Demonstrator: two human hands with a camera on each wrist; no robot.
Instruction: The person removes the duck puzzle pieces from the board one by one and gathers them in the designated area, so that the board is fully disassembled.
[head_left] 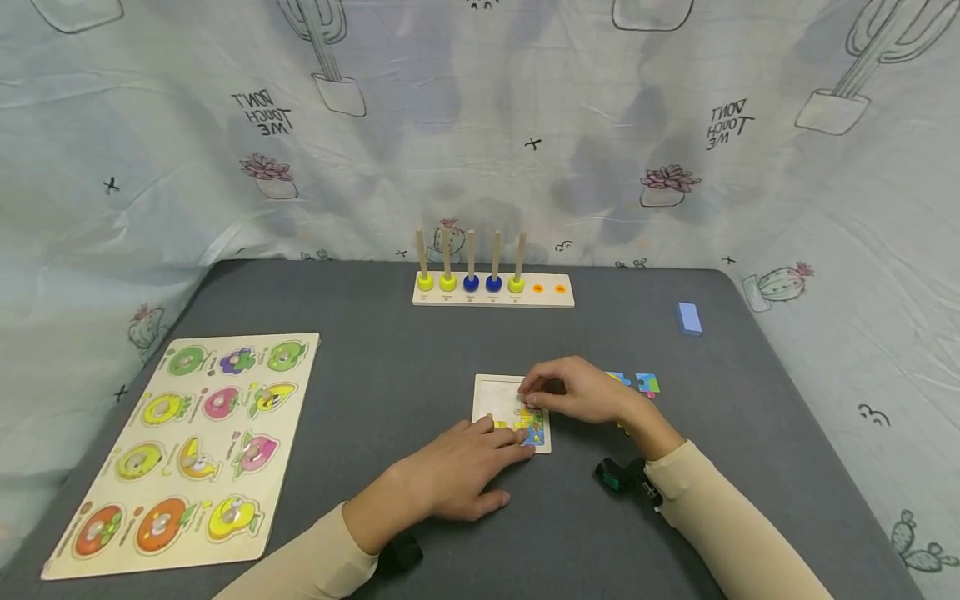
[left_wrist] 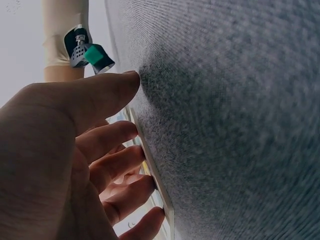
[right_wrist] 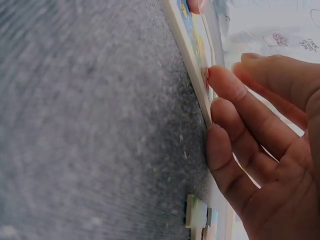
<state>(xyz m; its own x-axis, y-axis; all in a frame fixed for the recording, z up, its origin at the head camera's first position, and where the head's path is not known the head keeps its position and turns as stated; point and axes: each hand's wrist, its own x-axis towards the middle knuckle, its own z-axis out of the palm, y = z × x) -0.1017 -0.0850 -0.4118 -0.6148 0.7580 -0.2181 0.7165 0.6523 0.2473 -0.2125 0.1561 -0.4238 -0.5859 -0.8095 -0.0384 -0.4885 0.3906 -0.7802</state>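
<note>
A small light wooden puzzle tray (head_left: 495, 395) lies mid-table, with colorful jigsaw pieces (head_left: 534, 430) along its near and right parts. My left hand (head_left: 472, 467) rests across its near-left edge with the fingers spread loosely. In the left wrist view the fingertips (left_wrist: 145, 156) touch the tray rim. Over the tray's right side, my right hand (head_left: 573, 390) has thumb and fingers bent together at a puzzle piece. The right wrist view shows a reddish piece (right_wrist: 205, 74) at one fingertip, slightly raised at the rim. The thumb's contact is partly hidden.
Loose puzzle pieces (head_left: 647, 382) lie right of the tray, partly behind the right hand. A fruit peg board (head_left: 288, 467) covers the left side. A peg stand with rings (head_left: 487, 300) stands at the back, and a blue block (head_left: 689, 319) lies back right.
</note>
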